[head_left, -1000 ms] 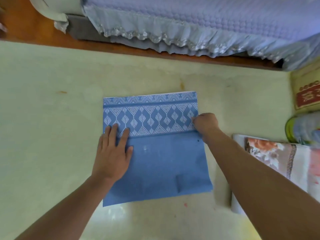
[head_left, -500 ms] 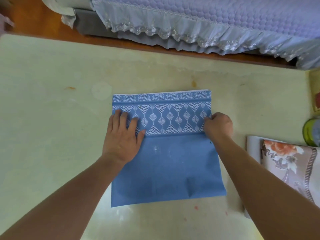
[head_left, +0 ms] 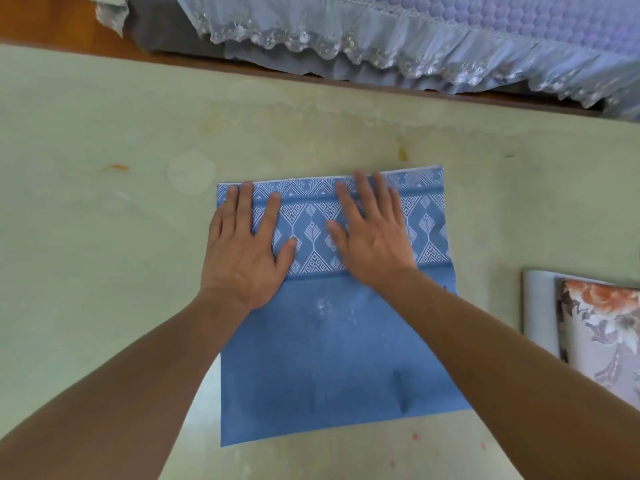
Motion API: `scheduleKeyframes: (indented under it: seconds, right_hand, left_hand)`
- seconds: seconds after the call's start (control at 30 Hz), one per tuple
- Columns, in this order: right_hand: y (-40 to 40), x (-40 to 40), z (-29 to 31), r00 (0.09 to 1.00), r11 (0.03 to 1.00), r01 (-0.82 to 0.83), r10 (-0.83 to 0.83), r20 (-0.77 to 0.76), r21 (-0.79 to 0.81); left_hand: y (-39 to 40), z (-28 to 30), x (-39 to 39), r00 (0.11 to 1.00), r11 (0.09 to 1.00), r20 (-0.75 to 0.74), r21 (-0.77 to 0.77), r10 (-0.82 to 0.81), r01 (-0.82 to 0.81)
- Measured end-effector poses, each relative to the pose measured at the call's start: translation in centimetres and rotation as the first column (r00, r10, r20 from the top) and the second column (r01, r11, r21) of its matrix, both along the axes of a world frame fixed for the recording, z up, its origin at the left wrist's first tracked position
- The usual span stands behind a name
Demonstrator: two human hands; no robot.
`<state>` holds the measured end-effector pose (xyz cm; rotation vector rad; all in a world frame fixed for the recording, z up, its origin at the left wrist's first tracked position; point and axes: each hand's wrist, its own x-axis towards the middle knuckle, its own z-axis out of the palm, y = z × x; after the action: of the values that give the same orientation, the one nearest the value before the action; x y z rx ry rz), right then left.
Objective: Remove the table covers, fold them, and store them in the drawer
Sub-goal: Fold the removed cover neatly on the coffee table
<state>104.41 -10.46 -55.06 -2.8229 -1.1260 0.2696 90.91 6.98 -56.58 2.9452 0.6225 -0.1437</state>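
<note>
A folded blue table cover (head_left: 332, 355) lies flat on the pale table (head_left: 104, 237), its white-patterned band along the far edge. My left hand (head_left: 247, 247) presses flat on the band's left part, fingers straight and reaching the far edge. My right hand (head_left: 372, 233) lies flat beside it on the middle of the band, fingers spread and straight. Neither hand holds anything. A second folded cover (head_left: 602, 337), grey with an orange flower print, lies at the right edge of the table.
Beyond the table's far edge runs a strip of brown floor (head_left: 62, 26) and a bed with a lilac quilted cover and lace frill (head_left: 433, 43). The tabletop shows stains and a few small red specks near the front.
My right hand left the cover's right edge, uncurled, and moved left onto the patterned band. My left hand slid farther up toward the far edge. The view moved closer.
</note>
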Motion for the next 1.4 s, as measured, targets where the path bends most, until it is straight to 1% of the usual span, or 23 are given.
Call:
scheduleKeyframes:
  seconds: [0.07,0.13,0.23,0.3,0.37,0.43,0.5,0.57,0.6,0.63,0.67,0.73,0.77,0.87,0.93,1.0,1.07,1.1,1.2,1.3,1.33,1.4]
  right_hand:
    - [-1.4,2.5,-0.9,0.993,0.991,0.112,-0.114,-0.023,-0.076]
    - [-3.0,4.4,-1.1,0.981,0.978,0.191,-0.192,-0.002,-0.080]
    - [-3.4,4.7,-1.0,0.976,0.972,0.216,-0.213,0.041,-0.096]
    - [-3.3,4.6,-1.2,0.976,0.969,0.218,-0.214,0.042,-0.116]
    - [-3.1,4.7,-1.1,0.975,0.968,0.221,-0.219,0.034,-0.115]
    - [-3.0,4.3,-0.5,0.972,0.969,0.227,-0.220,0.078,-0.094]
    - [-2.6,1.9,0.8,0.973,0.982,0.190,-0.191,0.130,0.018]
    - [-2.3,-2.9,2.1,0.992,0.987,0.078,-0.090,0.084,0.142]
    - [-2.7,-5.7,2.4,0.998,0.987,0.044,-0.052,0.047,0.152]
    - [-3.5,-8.0,2.6,0.998,0.991,0.045,-0.049,0.025,0.126]
    - [-4.7,-9.7,2.7,0.996,0.993,0.082,-0.085,0.030,0.089]
    - [-7.3,-11.1,2.7,0.972,0.974,0.221,-0.224,0.065,0.051]
    - [-8.5,-11.2,2.5,0.961,0.963,0.266,-0.268,0.071,0.046]
    - [-10.8,-11.2,1.0,0.962,0.961,0.273,-0.271,0.044,-0.036]
    - [-11.7,-11.3,-0.3,0.957,0.955,0.290,-0.290,0.017,-0.064]
    - [-12.2,-11.3,-1.0,0.953,0.953,0.301,-0.300,0.028,-0.041]
    - [-12.3,-11.2,-0.9,0.954,0.955,0.296,-0.295,0.044,-0.013]
    - [-12.3,-11.2,-0.9,0.955,0.956,0.293,-0.292,0.048,-0.004]
    - [-12.8,-11.1,-1.0,0.961,0.961,0.276,-0.276,0.026,0.003]
    - [-14.7,-10.3,-0.8,0.985,0.985,0.170,-0.170,0.011,-0.031]
    - [-15.5,-9.9,-0.7,0.986,0.985,0.166,-0.165,0.009,-0.053]
    - [-16.6,-9.3,-0.7,0.974,0.971,0.228,-0.228,-0.002,-0.073]
  left_hand:
    - [0.1,0.0,-0.1,1.000,1.000,0.007,-0.005,-0.027,0.027]
    - [0.2,0.1,-0.1,0.999,0.999,-0.014,0.000,-0.047,0.047]
    - [-0.4,1.1,0.9,0.999,1.000,-0.047,0.000,-0.005,0.005]
    - [-1.7,1.6,2.4,1.000,1.000,-0.008,-0.009,0.016,-0.016]
    - [-3.0,1.2,3.2,0.999,0.999,0.003,0.018,-0.048,0.048]
    - [-3.5,-0.1,3.2,0.996,0.996,-0.024,0.027,-0.086,0.087]
    - [-3.4,-0.6,3.2,0.997,0.997,-0.031,0.006,-0.070,0.071]
    - [-3.2,-0.4,3.2,0.997,0.998,-0.039,-0.020,-0.065,0.065]
    - [-3.2,-0.2,3.2,0.997,0.997,-0.041,-0.029,-0.069,0.068]
    - [-3.3,0.0,3.2,0.996,0.997,-0.040,-0.039,-0.074,0.073]
    - [-3.3,0.1,3.1,0.996,0.996,-0.036,-0.047,-0.076,0.075]
    - [-3.4,0.2,2.9,0.997,0.996,-0.019,-0.057,-0.076,0.075]
    - [-3.4,0.2,2.8,0.997,0.996,-0.004,-0.055,-0.071,0.071]
    - [-3.8,1.2,2.3,0.994,0.997,0.086,-0.020,-0.069,0.071]
    - [-5.7,2.2,0.6,0.977,0.993,0.179,-0.006,-0.117,0.120]
    - [-9.2,2.8,-2.8,0.951,0.972,0.213,-0.027,-0.224,0.235]
    - [-12.2,2.6,-7.4,0.932,0.936,0.151,-0.081,-0.328,0.343]
    - [-12.6,2.2,-9.4,0.933,0.930,0.106,-0.096,-0.345,0.355]
    - [-10.2,1.0,-13.3,0.952,0.949,0.020,-0.077,-0.306,0.307]
    - [-7.5,1.3,-15.5,0.966,0.965,0.003,-0.040,-0.260,0.260]
    - [-7.1,1.5,-16.1,0.973,0.973,-0.002,-0.040,-0.229,0.229]
    - [-7.2,2.3,-17.1,0.992,0.991,-0.032,-0.055,-0.120,0.118]
